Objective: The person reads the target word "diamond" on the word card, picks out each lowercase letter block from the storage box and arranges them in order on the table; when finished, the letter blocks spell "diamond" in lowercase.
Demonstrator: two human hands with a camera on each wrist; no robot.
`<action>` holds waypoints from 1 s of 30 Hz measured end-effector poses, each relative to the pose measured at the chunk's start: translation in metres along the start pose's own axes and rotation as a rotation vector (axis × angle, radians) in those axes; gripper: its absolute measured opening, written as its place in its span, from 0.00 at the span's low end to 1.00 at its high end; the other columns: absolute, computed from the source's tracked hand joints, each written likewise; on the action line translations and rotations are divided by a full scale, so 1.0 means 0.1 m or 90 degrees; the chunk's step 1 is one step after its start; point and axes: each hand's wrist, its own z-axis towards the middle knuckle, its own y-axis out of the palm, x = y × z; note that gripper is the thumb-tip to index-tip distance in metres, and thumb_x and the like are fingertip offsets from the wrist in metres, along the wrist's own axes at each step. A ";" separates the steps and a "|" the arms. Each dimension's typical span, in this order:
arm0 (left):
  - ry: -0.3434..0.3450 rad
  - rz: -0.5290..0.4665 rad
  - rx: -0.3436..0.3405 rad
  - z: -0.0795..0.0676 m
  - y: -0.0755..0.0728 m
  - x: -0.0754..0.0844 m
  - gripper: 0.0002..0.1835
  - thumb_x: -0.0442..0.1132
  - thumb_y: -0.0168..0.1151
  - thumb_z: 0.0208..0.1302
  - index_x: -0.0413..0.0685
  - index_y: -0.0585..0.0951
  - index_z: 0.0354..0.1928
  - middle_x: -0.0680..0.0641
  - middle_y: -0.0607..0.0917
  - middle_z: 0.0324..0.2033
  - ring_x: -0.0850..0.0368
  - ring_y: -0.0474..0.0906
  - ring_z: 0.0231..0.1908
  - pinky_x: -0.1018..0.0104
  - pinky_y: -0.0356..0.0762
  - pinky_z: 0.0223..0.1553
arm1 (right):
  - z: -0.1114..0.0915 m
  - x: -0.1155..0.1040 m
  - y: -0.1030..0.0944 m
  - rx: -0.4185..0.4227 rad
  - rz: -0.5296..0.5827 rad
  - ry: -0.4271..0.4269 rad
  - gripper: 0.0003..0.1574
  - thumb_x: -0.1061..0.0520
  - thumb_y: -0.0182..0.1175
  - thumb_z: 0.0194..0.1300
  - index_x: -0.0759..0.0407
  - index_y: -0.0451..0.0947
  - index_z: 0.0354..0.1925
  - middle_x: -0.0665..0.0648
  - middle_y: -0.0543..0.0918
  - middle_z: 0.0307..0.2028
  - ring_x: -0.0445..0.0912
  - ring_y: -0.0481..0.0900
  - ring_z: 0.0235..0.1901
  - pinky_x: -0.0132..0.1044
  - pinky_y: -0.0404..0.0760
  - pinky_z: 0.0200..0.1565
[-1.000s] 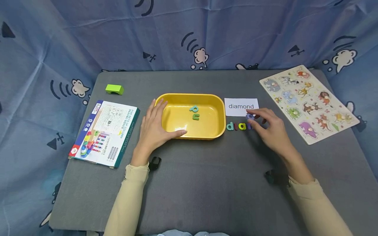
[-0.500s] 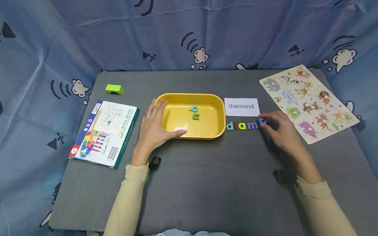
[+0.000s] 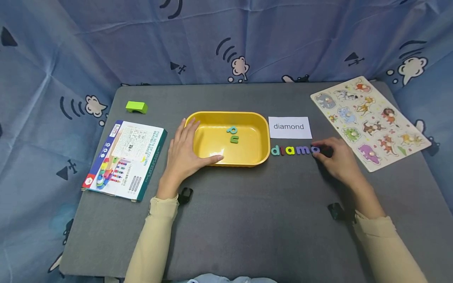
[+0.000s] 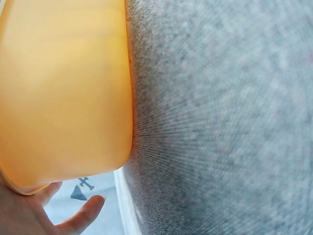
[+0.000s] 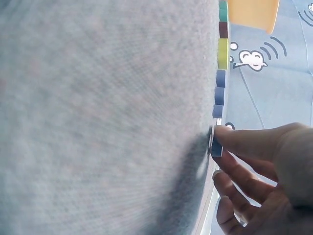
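Letter o (image 3: 315, 149): pinched by right hand (image 3: 337, 160) | left hand (image 3: 182, 152): spread on yellow tray (image 3: 255, 143) | likely aligning o; next needs release, then green n (image 3: 234, 139)

Head cam: high, on near side of yellow rounded-rectangular plastic tray (image 3: 212, 139), facing fwd & down; widest view. L wrist cam: low, v. close to tray's near wall, facing fwd, rolled sideways. R wrist cam: low, R of tray, same roll, facing fwd; shares w/ head the row of small multicoloured letter pieces (image 5: 221, 78) R of tray.
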 end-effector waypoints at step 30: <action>-0.005 0.003 -0.003 0.00 -0.01 0.00 0.68 0.80 0.74 0.44 0.63 0.56 0.85 0.62 0.49 0.85 0.59 0.37 0.86 0.22 0.49 0.75 | 0.05 -0.90 0.08 0.054 -0.008 -0.053 0.22 0.62 0.67 0.71 0.64 0.80 0.62 0.69 0.76 0.59 0.64 0.68 0.61 0.65 0.70 0.58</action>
